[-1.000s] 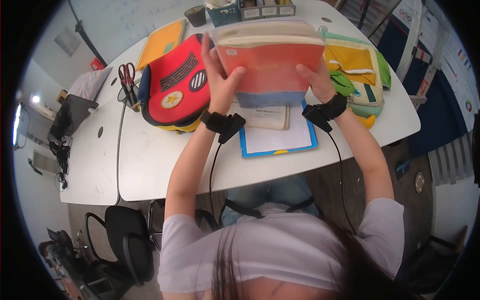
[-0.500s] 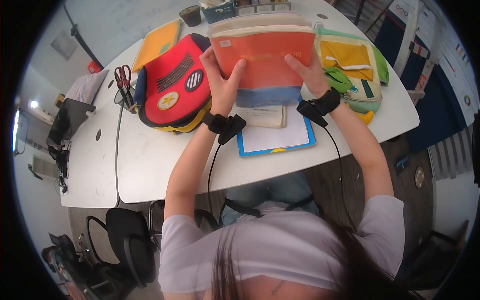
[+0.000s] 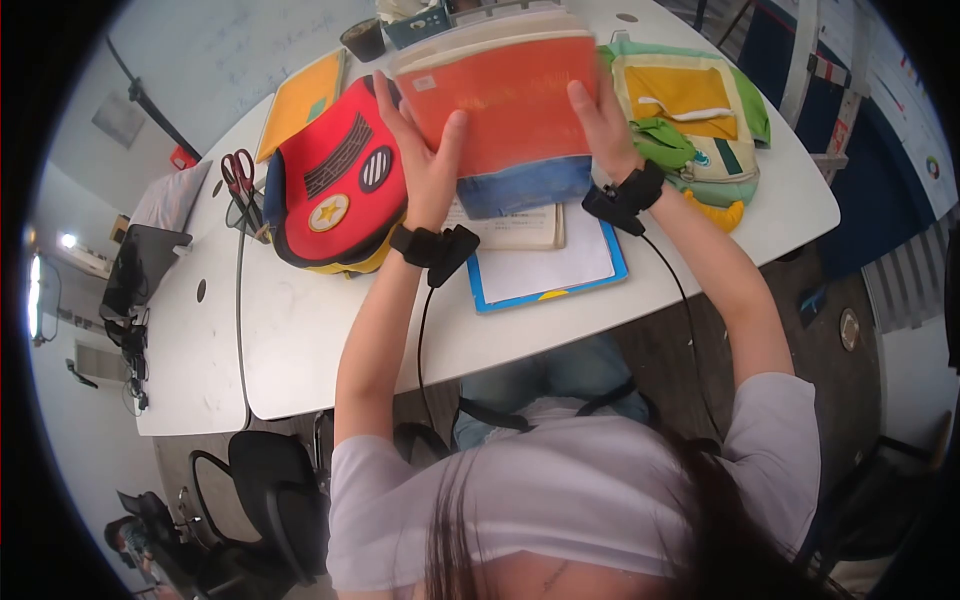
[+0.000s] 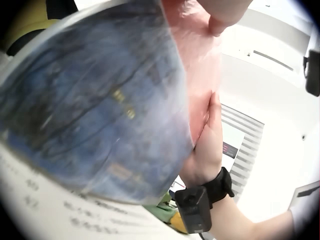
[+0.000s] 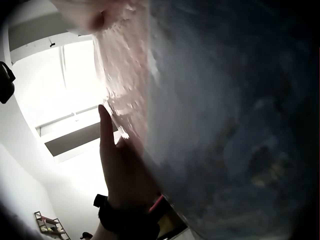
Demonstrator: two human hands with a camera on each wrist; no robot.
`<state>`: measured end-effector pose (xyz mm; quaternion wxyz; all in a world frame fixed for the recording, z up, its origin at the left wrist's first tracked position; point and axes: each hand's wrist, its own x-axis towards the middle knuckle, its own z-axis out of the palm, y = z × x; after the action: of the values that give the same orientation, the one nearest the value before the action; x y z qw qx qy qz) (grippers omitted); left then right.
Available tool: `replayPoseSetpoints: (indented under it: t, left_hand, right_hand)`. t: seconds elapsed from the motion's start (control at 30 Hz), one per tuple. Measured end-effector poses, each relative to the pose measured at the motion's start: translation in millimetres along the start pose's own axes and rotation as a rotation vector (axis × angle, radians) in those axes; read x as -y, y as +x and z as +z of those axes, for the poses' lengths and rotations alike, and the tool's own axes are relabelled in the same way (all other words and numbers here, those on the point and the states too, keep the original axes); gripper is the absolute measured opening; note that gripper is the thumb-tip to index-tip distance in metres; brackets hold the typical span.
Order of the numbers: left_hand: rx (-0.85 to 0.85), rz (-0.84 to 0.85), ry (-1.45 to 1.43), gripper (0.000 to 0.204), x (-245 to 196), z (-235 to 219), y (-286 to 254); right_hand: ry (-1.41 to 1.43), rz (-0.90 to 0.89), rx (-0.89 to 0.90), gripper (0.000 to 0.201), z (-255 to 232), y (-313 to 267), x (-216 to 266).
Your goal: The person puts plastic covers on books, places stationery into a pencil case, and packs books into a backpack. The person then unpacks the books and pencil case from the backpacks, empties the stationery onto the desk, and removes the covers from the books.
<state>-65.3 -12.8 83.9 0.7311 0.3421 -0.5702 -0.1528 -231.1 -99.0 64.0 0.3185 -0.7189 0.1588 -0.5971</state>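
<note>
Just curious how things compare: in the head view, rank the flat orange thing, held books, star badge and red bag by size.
Largest to smallest, as they look:
1. held books (nearness may enlarge them)
2. red bag
3. flat orange thing
4. star badge

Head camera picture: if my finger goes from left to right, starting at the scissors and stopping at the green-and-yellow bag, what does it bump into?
Scissors → red bag → held stack of books → green-and-yellow bag.
</note>
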Motion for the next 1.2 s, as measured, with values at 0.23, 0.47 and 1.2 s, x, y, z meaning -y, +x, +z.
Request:
replayPoseSetpoints:
  t: [0.23, 0.47, 1.2]
  left_hand:
    - [0.314, -0.263, 0.145, 0.076, 22.5, -24.2, -8.1]
    - [0.471, -0.282, 0.224, 0.055, 28.0, -25.5, -23.1]
    - [0.912, -0.223, 0.914, 0.048, 35.3, -35.2, -36.8]
  right_hand:
    - [0.06, 0.084, 0.053, 0.057, -4.8, -6.9, 11.8]
    - [-0.112, 0.182, 0.177, 0.045, -22.9, -20.3, -3.7]
    - [-0.423, 1.108, 0.193, 0.055, -212.4, -21.7, 4.7]
